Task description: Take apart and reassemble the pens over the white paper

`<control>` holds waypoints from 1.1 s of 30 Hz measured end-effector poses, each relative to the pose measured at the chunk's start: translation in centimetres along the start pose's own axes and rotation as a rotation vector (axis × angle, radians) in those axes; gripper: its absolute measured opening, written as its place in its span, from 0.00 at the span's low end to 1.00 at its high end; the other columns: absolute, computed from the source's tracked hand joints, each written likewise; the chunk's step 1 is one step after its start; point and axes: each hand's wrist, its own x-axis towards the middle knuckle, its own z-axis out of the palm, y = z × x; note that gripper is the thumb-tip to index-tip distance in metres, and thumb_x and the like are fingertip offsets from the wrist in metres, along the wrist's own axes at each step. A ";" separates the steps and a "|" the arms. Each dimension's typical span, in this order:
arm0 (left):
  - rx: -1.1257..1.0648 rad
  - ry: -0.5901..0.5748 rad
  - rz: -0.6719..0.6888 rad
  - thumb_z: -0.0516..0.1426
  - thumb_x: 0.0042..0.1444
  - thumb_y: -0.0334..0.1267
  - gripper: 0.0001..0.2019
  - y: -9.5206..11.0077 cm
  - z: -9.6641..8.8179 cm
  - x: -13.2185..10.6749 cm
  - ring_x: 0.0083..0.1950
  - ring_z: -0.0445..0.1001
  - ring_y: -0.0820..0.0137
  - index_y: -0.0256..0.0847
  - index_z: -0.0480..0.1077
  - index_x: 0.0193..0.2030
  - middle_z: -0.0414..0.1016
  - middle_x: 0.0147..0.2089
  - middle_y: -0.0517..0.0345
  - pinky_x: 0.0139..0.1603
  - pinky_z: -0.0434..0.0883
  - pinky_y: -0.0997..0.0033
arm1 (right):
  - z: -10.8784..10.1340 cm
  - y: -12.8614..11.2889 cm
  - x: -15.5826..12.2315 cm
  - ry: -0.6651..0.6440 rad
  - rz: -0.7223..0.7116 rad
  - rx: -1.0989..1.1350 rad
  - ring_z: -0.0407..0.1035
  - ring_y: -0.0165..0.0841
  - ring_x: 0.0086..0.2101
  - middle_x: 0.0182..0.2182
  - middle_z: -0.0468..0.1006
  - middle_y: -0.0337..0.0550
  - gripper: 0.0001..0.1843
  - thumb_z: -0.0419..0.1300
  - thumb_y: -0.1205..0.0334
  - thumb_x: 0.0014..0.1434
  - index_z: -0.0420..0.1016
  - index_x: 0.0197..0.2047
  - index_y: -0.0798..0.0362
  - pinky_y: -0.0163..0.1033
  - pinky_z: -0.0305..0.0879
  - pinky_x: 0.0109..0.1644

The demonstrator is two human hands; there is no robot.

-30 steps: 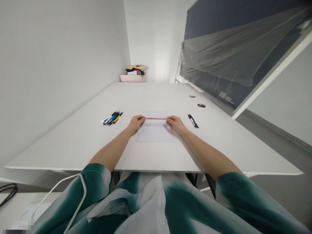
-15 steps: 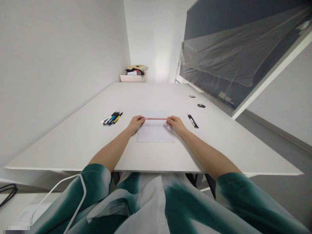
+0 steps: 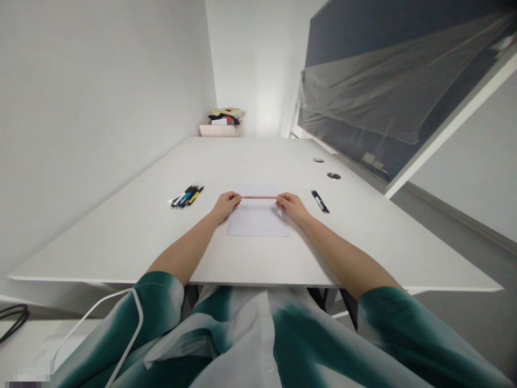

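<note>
A thin pink stick (image 3: 259, 197), perhaps a pencil, lies level between my hands, over the far part of a white paper sheet (image 3: 258, 220). My left hand (image 3: 226, 207) pinches its left end, and my right hand (image 3: 291, 208) pinches its right end. Left of my left hand lies a bunch of several pens (image 3: 186, 196) with black, blue and yellow bodies. A single black-and-white pen (image 3: 320, 201) lies right of my right hand. Everything rests on a white table (image 3: 242, 161).
Two round cable grommets (image 3: 333, 175) are set in the table's right side. A pale box (image 3: 218, 130) holding assorted items stands beyond the far end. A wall runs along the left, and a dark board under clear plastic (image 3: 404, 91) leans at the right.
The view shifts very slightly. My hands and the pink stick stay at nearly the same place over the paper.
</note>
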 end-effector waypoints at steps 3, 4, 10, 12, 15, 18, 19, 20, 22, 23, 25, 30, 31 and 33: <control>0.013 0.006 -0.005 0.61 0.47 0.41 0.09 -0.1 0.0 0.0 0.27 0.65 0.74 0.36 0.72 0.29 0.70 0.24 0.59 0.31 0.61 0.71 | 0.0 0.0 0.0 -0.002 -0.003 -0.009 0.66 0.30 0.26 0.23 0.75 0.40 0.19 0.68 0.45 0.45 0.73 0.29 0.52 0.40 0.64 0.36; 0.015 0.006 -0.005 0.61 0.47 0.41 0.09 -0.1 0.0 0.1 0.27 0.64 0.74 0.36 0.72 0.29 0.70 0.24 0.60 0.31 0.60 0.71 | 0.0 0.0 0.0 -0.002 -0.004 -0.010 0.66 0.30 0.26 0.23 0.75 0.40 0.20 0.68 0.44 0.45 0.73 0.29 0.53 0.40 0.64 0.36; 0.012 -0.004 0.008 0.61 0.48 0.41 0.09 -0.3 0.0 0.1 0.26 0.63 0.74 0.36 0.72 0.28 0.69 0.24 0.60 0.31 0.59 0.71 | 0.1 -0.3 -0.2 0.006 -0.006 -0.019 0.65 0.30 0.26 0.23 0.75 0.40 0.20 0.67 0.44 0.45 0.73 0.28 0.52 0.39 0.63 0.35; 0.011 -0.004 0.009 0.61 0.48 0.41 0.09 -0.3 0.0 0.1 0.26 0.63 0.74 0.36 0.71 0.28 0.69 0.24 0.60 0.31 0.59 0.71 | 0.1 -0.4 -0.2 0.006 -0.008 -0.025 0.65 0.30 0.25 0.22 0.74 0.40 0.20 0.67 0.43 0.45 0.73 0.28 0.52 0.39 0.63 0.35; 0.009 0.003 0.009 0.61 0.48 0.41 0.09 -0.1 0.0 0.0 0.27 0.64 0.74 0.36 0.71 0.28 0.69 0.24 0.59 0.31 0.60 0.71 | 0.1 -0.4 -0.2 0.014 -0.008 -0.038 0.65 0.30 0.25 0.22 0.74 0.40 0.20 0.67 0.43 0.45 0.73 0.28 0.53 0.39 0.63 0.35; 0.026 0.006 0.014 0.61 0.48 0.42 0.10 0.0 0.1 0.0 0.26 0.63 0.74 0.36 0.71 0.27 0.69 0.24 0.60 0.31 0.59 0.71 | 0.1 -0.4 -0.3 0.014 -0.014 -0.038 0.65 0.30 0.26 0.22 0.74 0.40 0.20 0.67 0.43 0.45 0.73 0.28 0.53 0.39 0.63 0.34; 0.032 0.006 0.014 0.61 0.48 0.42 0.10 0.1 0.1 -0.1 0.26 0.63 0.74 0.36 0.71 0.27 0.69 0.24 0.60 0.30 0.59 0.71 | 0.1 -0.4 -0.3 0.010 -0.016 -0.037 0.65 0.30 0.26 0.22 0.74 0.40 0.20 0.67 0.43 0.46 0.73 0.28 0.53 0.38 0.63 0.34; 0.036 0.004 0.012 0.61 0.48 0.42 0.10 0.1 0.1 -0.1 0.26 0.63 0.74 0.36 0.71 0.27 0.68 0.23 0.60 0.30 0.58 0.71 | 0.1 -0.5 -0.3 0.006 -0.016 -0.036 0.65 0.30 0.26 0.22 0.74 0.40 0.20 0.67 0.43 0.46 0.73 0.28 0.53 0.38 0.64 0.34; 0.035 0.002 0.010 0.61 0.48 0.43 0.10 0.1 0.1 0.0 0.26 0.63 0.74 0.37 0.71 0.26 0.68 0.23 0.60 0.30 0.58 0.70 | 0.1 -0.5 -0.3 0.000 -0.015 -0.043 0.65 0.30 0.26 0.22 0.74 0.40 0.20 0.67 0.43 0.46 0.74 0.27 0.53 0.39 0.64 0.35; 0.033 0.000 0.011 0.61 0.48 0.43 0.11 0.0 0.1 0.0 0.26 0.63 0.73 0.37 0.70 0.26 0.68 0.23 0.60 0.30 0.58 0.70 | 0.1 -0.6 -0.3 0.000 -0.013 -0.045 0.65 0.30 0.26 0.22 0.74 0.40 0.20 0.67 0.43 0.46 0.74 0.27 0.53 0.39 0.64 0.35; 0.032 -0.004 0.017 0.61 0.47 0.44 0.11 0.0 0.1 0.0 0.27 0.63 0.73 0.37 0.70 0.26 0.68 0.23 0.60 0.31 0.59 0.70 | 0.1 -0.6 -0.3 0.004 -0.008 -0.049 0.65 0.30 0.25 0.22 0.74 0.40 0.20 0.67 0.43 0.46 0.73 0.27 0.53 0.39 0.64 0.35; 0.065 -0.007 0.024 0.61 0.47 0.47 0.14 -0.2 0.0 0.1 0.26 0.62 0.73 0.38 0.70 0.25 0.67 0.23 0.60 0.31 0.58 0.69 | 0.1 -0.5 -0.3 0.011 -0.010 -0.071 0.64 0.30 0.25 0.21 0.73 0.39 0.21 0.65 0.42 0.46 0.73 0.26 0.53 0.38 0.63 0.34; 0.071 -0.007 0.024 0.61 0.47 0.48 0.14 -0.2 0.0 0.1 0.26 0.62 0.73 0.38 0.69 0.25 0.67 0.23 0.60 0.31 0.58 0.69 | 0.1 -0.5 -0.3 0.010 -0.012 -0.076 0.64 0.30 0.25 0.21 0.73 0.39 0.21 0.65 0.42 0.47 0.73 0.26 0.53 0.38 0.63 0.34; 0.080 -0.010 0.026 0.61 0.47 0.49 0.14 -0.1 0.0 0.0 0.26 0.62 0.73 0.38 0.69 0.25 0.67 0.23 0.60 0.30 0.58 0.70 | 0.1 -0.5 -0.4 0.009 -0.015 -0.078 0.64 0.29 0.25 0.21 0.73 0.39 0.21 0.65 0.42 0.47 0.73 0.26 0.53 0.38 0.63 0.34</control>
